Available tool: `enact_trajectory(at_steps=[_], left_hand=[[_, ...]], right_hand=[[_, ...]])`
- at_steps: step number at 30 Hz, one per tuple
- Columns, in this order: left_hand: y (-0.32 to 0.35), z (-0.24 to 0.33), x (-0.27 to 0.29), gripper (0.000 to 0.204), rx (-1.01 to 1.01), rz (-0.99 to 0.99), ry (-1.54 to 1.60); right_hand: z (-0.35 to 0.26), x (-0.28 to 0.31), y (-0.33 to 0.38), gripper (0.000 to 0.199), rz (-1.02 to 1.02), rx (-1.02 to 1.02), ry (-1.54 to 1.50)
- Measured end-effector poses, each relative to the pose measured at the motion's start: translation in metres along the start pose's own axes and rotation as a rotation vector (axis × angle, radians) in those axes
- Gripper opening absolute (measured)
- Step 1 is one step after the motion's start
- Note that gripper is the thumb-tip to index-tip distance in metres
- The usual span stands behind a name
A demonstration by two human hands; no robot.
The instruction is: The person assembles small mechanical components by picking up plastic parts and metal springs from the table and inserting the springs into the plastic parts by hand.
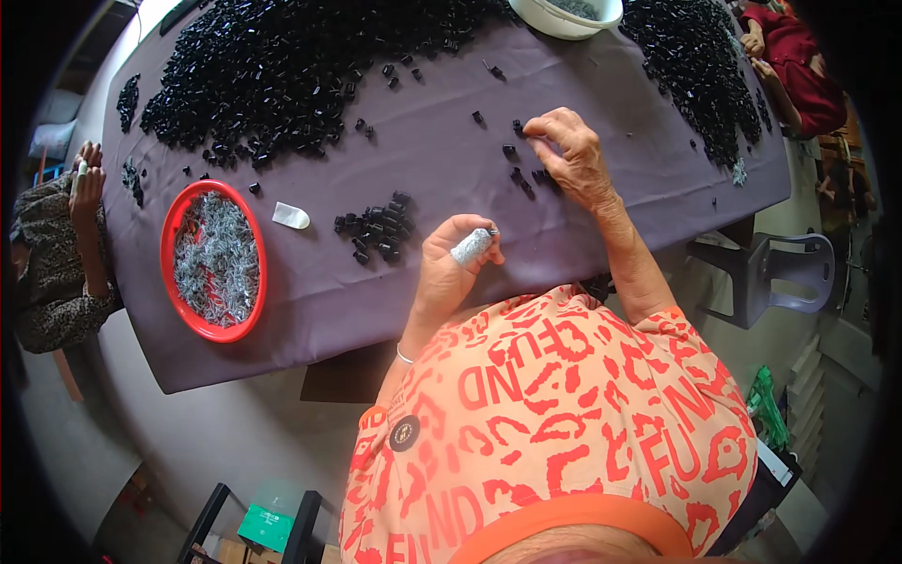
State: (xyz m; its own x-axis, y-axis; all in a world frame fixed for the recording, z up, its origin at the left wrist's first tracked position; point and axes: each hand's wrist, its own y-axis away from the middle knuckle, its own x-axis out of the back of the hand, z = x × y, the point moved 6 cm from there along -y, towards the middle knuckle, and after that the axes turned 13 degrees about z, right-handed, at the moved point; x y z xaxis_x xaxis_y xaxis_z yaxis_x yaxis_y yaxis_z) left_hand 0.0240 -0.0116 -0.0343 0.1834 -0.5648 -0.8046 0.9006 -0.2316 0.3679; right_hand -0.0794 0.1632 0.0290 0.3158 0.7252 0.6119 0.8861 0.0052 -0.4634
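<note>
My right hand (575, 158) reaches over the purple-grey tablecloth (423, 122), thumb and fingers pinched at a small black cylindrical piece (518, 127). Below it lie a few more loose black pieces (521, 183). Near the table's front edge, my left hand (451, 263) is closed, and one digit wears a silvery-white wrap (472, 247). Something small and dark shows at that fingertip; its kind is too small to tell. Left of this hand sits a small pile of black pieces (378, 227).
A red oval basket (167, 246) of clear thin bits stands at left, near a white rounded tab (291, 216). Large heaps of black pieces (254, 75) (695, 85) flank a white tub (568, 26). Other people sit at both sides; a grey chair (766, 273) stands right.
</note>
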Motion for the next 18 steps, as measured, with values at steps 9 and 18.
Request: enact_trajectory(at_steps=[9, 18], left_hand=[[0.000, 0.000, 0.001, 0.013, -0.015, -0.012, 0.007], [0.001, 0.001, 0.000, 0.013, 0.007, 0.001, -0.010]], right_hand=[[-0.023, -0.022, 0.009, 0.020, -0.015, 0.317, 0.292], [-0.018, -0.010, 0.035, 0.021, -0.141, -0.675, -0.808]])
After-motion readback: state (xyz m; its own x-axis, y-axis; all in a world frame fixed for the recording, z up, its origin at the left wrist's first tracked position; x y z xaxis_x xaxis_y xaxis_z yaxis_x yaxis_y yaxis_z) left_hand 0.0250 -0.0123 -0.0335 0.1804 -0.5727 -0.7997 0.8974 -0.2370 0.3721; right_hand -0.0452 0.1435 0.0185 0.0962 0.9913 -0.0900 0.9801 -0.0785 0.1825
